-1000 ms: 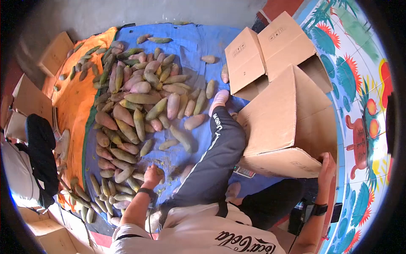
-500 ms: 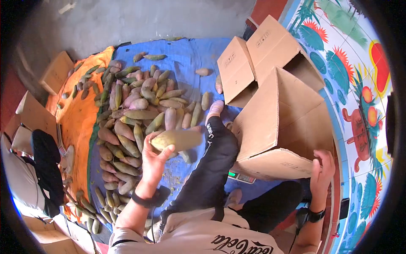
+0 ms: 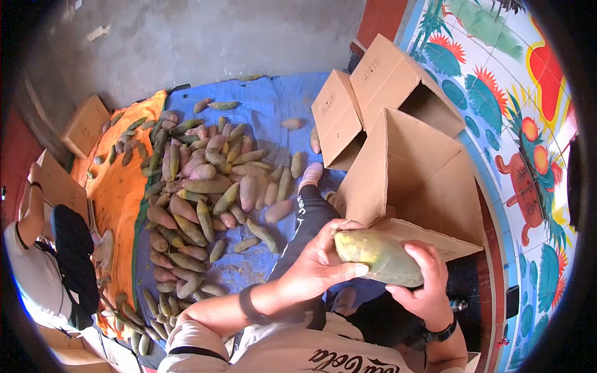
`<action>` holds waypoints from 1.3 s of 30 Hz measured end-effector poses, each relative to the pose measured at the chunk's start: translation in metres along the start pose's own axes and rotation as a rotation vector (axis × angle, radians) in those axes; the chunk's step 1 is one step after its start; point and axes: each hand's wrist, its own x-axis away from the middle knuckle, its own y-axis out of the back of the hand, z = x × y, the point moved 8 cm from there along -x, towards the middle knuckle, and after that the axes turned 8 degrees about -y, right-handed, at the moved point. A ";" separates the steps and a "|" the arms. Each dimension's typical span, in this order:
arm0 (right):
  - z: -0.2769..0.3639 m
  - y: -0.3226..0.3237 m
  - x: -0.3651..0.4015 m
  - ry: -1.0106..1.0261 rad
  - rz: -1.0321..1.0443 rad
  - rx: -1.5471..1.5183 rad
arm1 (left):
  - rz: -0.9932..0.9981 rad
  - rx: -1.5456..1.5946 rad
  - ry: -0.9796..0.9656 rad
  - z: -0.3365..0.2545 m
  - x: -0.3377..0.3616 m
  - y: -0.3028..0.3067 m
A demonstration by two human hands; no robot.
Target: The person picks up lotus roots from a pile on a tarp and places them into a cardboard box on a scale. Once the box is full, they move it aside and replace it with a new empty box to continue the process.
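A large oblong green vegetable (image 3: 388,258) with a yellowish, blunt end is held up between my two hands, in front of the carton. My left hand (image 3: 326,255) is closed around its yellowish end, thumb on the near side. On the other end, my right hand (image 3: 429,280) grips with thumb and fingers. Just beyond them stands a cardboard box (image 3: 429,180), its top open towards me. To the left a big pile of similar green and pinkish vegetables (image 3: 199,180) lies on a blue tarp (image 3: 261,93).
Two more cardboard boxes (image 3: 388,81) lean at the back right. An orange cloth (image 3: 112,199) with more vegetables borders the tarp on the left. Another person (image 3: 43,261) sits there beside a box (image 3: 62,183). A painted tile wall (image 3: 472,93) runs along the right.
My left hand has brought the vegetable to the right, towards my body. My right hand has left the box's edge and now grips the vegetable too.
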 end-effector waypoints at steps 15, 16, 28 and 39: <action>-0.123 0.082 0.016 -0.481 -0.422 0.202 | -0.331 -0.452 -0.023 0.024 0.037 0.137; -0.135 0.078 0.016 -0.511 -0.362 0.203 | -0.402 -0.517 0.015 0.028 0.047 0.156; -0.179 0.063 0.010 -0.546 -0.215 0.144 | -0.656 -1.236 0.322 0.086 0.183 0.313; -0.155 0.054 0.017 -0.368 -0.254 0.356 | -0.715 -1.427 0.837 0.121 0.323 0.389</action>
